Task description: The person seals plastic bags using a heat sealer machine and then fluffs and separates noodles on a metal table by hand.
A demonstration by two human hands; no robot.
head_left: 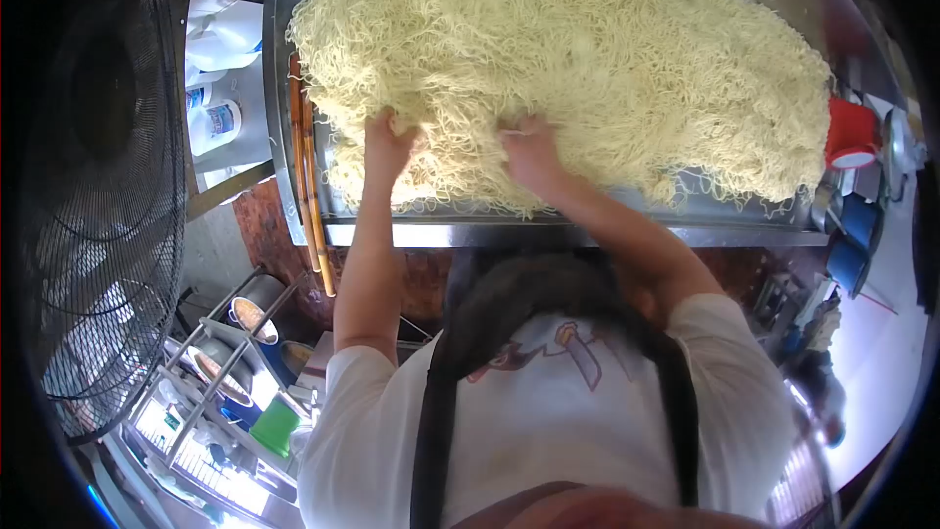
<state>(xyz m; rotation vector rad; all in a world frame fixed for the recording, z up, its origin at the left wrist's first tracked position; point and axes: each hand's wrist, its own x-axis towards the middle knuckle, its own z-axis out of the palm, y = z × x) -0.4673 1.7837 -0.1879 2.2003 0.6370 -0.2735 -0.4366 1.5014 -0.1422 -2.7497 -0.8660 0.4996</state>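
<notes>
A huge heap of pale yellow noodles [587,49] covers most of a metal tray-like table [411,233]. My left hand [392,145] is at the near left of the heap, its fingers curled into the strands. My right hand [532,149] is a short way to the right, also dug into the noodles, with its fingers partly buried and a little blurred. Between the two hands, the strands are loose and tangled. Two long bamboo sticks [311,176] lean over the table's left end, beside the heap.
A large mesh fan [113,186] stands on the left. White plastic jugs [213,127] sit behind the table's left end. A red container [850,133] is at the right end, near blue containers [852,240]. A rack with pots [220,372] stands low on the left.
</notes>
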